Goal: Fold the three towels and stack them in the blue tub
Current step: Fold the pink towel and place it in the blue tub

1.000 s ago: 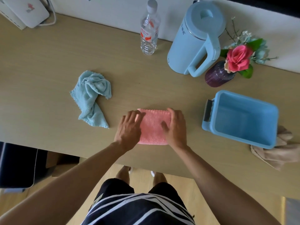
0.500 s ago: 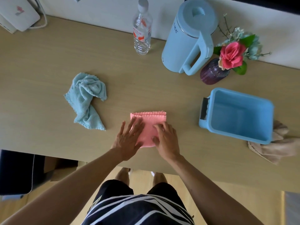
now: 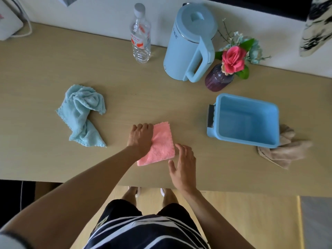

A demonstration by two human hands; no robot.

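A folded pink towel [image 3: 162,145] lies on the wooden table near its front edge. My left hand [image 3: 141,138] grips the towel's left side with curled fingers. My right hand [image 3: 183,166] hovers just right of the towel, fingers spread, holding nothing. A crumpled light-blue towel [image 3: 82,114] lies to the left. The blue tub [image 3: 244,120] stands empty at the right. A crumpled beige towel [image 3: 285,150] sits partly tucked behind the tub's right corner.
Along the table's back stand a clear water bottle [image 3: 140,35], a light-blue kettle [image 3: 190,45] and a purple vase with a pink flower [image 3: 220,78]. A white device [image 3: 9,22] sits at the far left. The front table edge [image 3: 89,182] is close.
The pink towel has been folded narrower. My left hand has closed on its left side, and my right hand has lifted off it and drawn back to the right.
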